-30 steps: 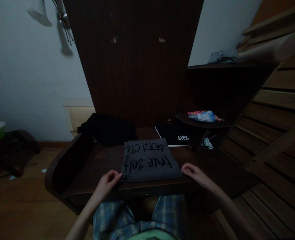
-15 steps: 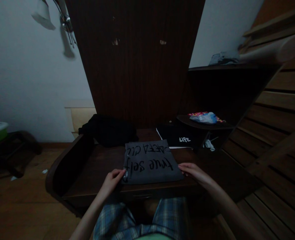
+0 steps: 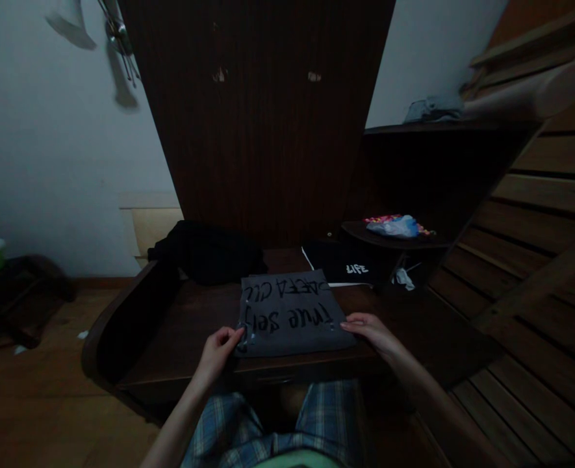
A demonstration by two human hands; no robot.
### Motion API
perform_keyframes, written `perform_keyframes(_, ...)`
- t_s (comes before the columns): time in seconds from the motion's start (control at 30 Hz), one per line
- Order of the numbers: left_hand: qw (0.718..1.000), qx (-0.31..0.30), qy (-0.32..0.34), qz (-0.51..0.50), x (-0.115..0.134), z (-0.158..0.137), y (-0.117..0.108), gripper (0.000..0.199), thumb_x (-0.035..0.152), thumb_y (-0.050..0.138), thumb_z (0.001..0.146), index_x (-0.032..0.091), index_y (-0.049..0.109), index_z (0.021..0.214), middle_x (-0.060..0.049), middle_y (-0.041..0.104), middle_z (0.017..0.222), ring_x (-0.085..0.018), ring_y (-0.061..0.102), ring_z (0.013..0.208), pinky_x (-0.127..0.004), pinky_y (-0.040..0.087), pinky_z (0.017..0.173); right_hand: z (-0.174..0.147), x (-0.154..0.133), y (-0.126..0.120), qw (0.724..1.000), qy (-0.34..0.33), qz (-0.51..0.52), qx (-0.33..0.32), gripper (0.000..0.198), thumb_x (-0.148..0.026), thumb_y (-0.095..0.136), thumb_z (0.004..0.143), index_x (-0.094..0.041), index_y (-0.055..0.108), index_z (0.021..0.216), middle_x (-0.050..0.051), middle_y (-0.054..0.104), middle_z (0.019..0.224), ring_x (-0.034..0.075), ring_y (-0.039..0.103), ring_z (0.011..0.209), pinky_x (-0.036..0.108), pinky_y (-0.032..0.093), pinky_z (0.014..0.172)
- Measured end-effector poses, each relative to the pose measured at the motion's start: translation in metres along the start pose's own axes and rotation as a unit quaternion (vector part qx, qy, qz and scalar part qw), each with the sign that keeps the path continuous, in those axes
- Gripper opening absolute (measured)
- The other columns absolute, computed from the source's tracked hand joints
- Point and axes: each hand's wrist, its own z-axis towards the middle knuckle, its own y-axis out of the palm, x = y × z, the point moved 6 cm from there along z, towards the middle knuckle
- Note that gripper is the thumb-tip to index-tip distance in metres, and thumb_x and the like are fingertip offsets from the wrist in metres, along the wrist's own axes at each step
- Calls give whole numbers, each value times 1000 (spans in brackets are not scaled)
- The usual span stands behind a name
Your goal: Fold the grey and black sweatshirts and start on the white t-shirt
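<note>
A folded grey T-shirt [image 3: 294,339] with black handwritten-style lettering lies flat on the dark wooden bench [image 3: 190,325] in front of me. My left hand [image 3: 220,346] pinches its left side near the front corner, thumb and fingers together. At the opposite side, my right hand [image 3: 369,330] grips the right edge, with the fingertips over the cloth and the thumb hidden. Just behind the shirt lies a folded black garment [image 3: 333,259] with white lettering and a white edge. A heap of black cloth [image 3: 209,257] sits at the bench's back left.
To the right, a small rounded shelf [image 3: 389,240] bears a plastic bag [image 3: 394,227] and something pink. White crumpled material [image 3: 404,279] is below it. The bench's raised left arm [image 3: 116,325] curves up beside the seat. Wooden slats [image 3: 550,260] stand at far right.
My right hand has shifted slightly inward, its fingertips now further over the shirt's right edge. The left hand keeps its hold. The whole view has shifted slightly.
</note>
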Motion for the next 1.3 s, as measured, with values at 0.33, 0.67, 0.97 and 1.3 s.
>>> perform_keyframes(0.33,998,42,15,46,0,2,-12,52,67,57,47,17,44,44,5,39,46,-9,37,46,-20,30,44,2,-7,-14,1000,-4,8,24,29,-34,77,36,-18,58,50,-4,59,51,13,54,54,25,40,59)
perform_keyframes(0.67,990,-116,-18,75,16,-14,-5,40,55,54,63,15,55,62,3,50,59,-12,46,60,-21,36,54,-4,-1,-5,990,-7,-49,-132,43,-34,76,46,-17,60,82,0,62,72,15,57,70,28,42,70)
perform_keyframes(0.97,988,-135,56,57,-4,-22,-11,29,40,64,62,16,56,76,2,49,64,-11,45,62,-21,38,58,-5,21,-6,983,-83,-96,-131,42,-33,76,47,-18,57,81,-1,59,69,13,53,63,25,42,59)
perform_keyframes(1.3,968,-137,158,139,8,-25,-6,25,39,57,69,17,63,60,-4,52,75,-16,50,74,-25,41,68,-11,28,-7,983,-115,-122,-78,47,-39,69,53,-17,62,94,4,69,76,22,61,78,35,45,75)
